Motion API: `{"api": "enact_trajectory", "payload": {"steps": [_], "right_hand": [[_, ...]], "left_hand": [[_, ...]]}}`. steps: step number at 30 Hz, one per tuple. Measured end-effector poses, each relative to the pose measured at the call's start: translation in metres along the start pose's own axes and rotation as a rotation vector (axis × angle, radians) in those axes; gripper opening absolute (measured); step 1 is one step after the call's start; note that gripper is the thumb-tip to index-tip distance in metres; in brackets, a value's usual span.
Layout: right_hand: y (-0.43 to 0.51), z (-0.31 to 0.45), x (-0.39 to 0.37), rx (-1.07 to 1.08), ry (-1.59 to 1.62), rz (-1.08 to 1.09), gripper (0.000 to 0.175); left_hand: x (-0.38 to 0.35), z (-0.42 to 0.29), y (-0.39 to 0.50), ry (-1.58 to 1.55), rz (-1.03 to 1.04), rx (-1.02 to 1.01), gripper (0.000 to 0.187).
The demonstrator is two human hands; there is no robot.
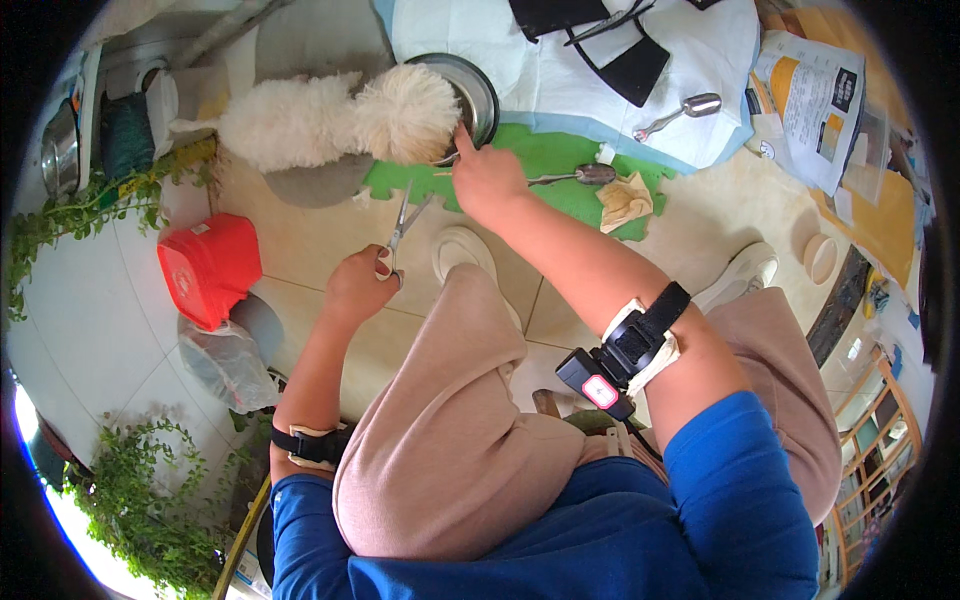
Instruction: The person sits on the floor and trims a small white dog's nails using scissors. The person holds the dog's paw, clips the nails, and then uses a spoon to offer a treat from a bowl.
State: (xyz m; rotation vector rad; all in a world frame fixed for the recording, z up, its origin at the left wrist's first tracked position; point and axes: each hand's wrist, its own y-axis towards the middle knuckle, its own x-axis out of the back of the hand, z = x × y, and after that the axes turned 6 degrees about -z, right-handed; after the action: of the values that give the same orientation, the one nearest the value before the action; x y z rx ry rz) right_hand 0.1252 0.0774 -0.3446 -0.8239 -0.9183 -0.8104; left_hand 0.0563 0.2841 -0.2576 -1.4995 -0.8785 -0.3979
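My left hand [364, 283] grips a pair of metal scissors [399, 234] by the handles. The blades are spread and point away from me, below a white curly-haired dog [300, 124]. Bent over a steel bowl [480, 94] with a dark rim, the dog has its head turned away from view. My right hand [489, 180] reaches to the dog's face, index fingertip at the bowl's edge. Its other fingers are curled, and their undersides are hidden. A thin pale tip [444, 174] shows beside them; whether I hold it is unclear. Right of this hand lies a metal scoop [596, 174].
Crumpled brown paper [625, 202] rests on the green foam mat [517, 142]. On a white pad [555, 82] lie a second scoop [701, 105] and black fabric pieces [634, 71]. A red plastic container [214, 266] stands left, near trailing plants [142, 480]. Printed pouches [814, 105] lie right.
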Motion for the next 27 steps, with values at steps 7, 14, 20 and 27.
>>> {"api": "enact_trajectory", "payload": {"steps": [7, 14, 20, 27], "right_hand": [[0.01, 0.008, -0.003, -0.115, 0.054, 0.069, 0.049], [0.031, 0.034, -0.002, -0.348, -0.042, 0.087, 0.065], [0.032, 0.046, -0.001, -0.291, -0.429, 0.129, 0.06], [0.011, 0.031, -0.001, -0.15, -0.293, 0.043, 0.044]], "left_hand": [[0.0, -0.004, -0.002, 0.019, -0.016, -0.029, 0.041], [0.0, 0.001, -0.001, -0.014, -0.028, -0.041, 0.041], [-0.001, 0.004, 0.0, -0.003, -0.029, -0.041, 0.042], [-0.001, 0.007, -0.002, -0.008, -0.025, -0.025, 0.042]]}}
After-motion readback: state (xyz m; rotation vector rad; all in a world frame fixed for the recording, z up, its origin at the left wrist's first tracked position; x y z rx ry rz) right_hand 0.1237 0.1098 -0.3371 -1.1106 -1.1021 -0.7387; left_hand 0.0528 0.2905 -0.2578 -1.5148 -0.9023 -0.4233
